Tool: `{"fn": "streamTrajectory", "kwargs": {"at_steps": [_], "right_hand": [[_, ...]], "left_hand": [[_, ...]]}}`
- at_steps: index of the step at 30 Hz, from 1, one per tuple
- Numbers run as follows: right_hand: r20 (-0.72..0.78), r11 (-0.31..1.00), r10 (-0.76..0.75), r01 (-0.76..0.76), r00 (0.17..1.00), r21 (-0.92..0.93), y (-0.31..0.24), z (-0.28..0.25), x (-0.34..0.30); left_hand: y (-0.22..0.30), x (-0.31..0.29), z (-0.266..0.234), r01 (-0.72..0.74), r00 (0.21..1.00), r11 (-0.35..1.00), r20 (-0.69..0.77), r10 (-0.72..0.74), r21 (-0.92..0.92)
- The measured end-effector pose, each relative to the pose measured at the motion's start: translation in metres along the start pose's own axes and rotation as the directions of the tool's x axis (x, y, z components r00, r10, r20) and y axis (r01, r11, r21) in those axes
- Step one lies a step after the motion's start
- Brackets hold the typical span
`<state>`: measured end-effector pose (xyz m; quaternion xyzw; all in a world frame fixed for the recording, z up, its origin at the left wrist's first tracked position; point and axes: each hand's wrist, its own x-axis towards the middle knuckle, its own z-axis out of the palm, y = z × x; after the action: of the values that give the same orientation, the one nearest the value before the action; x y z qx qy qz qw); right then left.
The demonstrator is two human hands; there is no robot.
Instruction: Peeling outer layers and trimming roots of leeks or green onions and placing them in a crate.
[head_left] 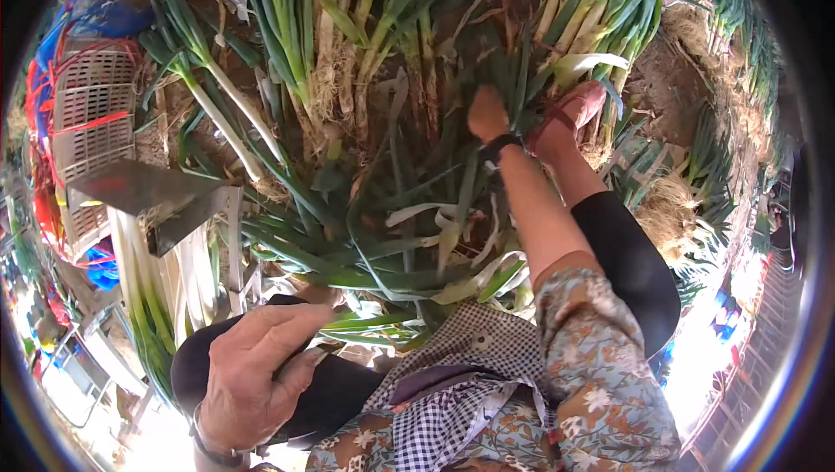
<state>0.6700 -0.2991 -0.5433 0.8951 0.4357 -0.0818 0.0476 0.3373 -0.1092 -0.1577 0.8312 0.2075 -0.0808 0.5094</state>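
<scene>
My left hand (261,368) is held over my left knee at the lower left. Its fingers are stretched out side by side, with a gap to the thumb, and I see nothing held in it. My right hand (489,113) reaches forward among the green scallion leaves (496,67) near my right foot. Its fingers are hidden and blurred, so any grip does not show. Ahead stand bunches of scallions (335,54) with pale, rooty ends towards me. Loose leaves (383,276) lie heaped between my legs.
A white plastic basket (91,124) with red strips stands at the left, near a flat metal piece (143,189) on a post. Cleaned white stalks (143,272) lean below it. Another scallion bunch (600,6) is at the upper right, by my pink shoe (570,115).
</scene>
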Motion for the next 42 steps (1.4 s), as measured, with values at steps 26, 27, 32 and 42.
{"fn": "streamTrajectory", "kwargs": {"at_steps": [26, 27, 32, 42], "right_hand": [[0.58, 0.482, 0.213, -0.6, 0.787, 0.638, -0.223, -0.05, 0.032], [0.698, 0.363, 0.14, -0.693, 0.702, 0.623, -0.219, -0.05, 0.03], [0.408, -0.286, -0.113, -0.422, 0.906, 0.86, -0.183, -0.051, 0.0], [0.597, -0.318, -0.276, -0.657, 0.754, 0.683, -0.172, -0.132, -0.169]], "left_hand": [[0.013, -0.004, -0.007, -0.059, 0.998, 0.989, 0.011, 0.058, 0.133], [0.014, -0.004, -0.007, -0.06, 0.998, 0.989, 0.002, 0.06, 0.135], [0.017, -0.007, -0.01, -0.113, 0.993, 0.98, 0.057, 0.105, 0.163], [0.032, -0.004, 0.015, -0.11, 0.994, 0.968, 0.0, 0.113, 0.227]]}}
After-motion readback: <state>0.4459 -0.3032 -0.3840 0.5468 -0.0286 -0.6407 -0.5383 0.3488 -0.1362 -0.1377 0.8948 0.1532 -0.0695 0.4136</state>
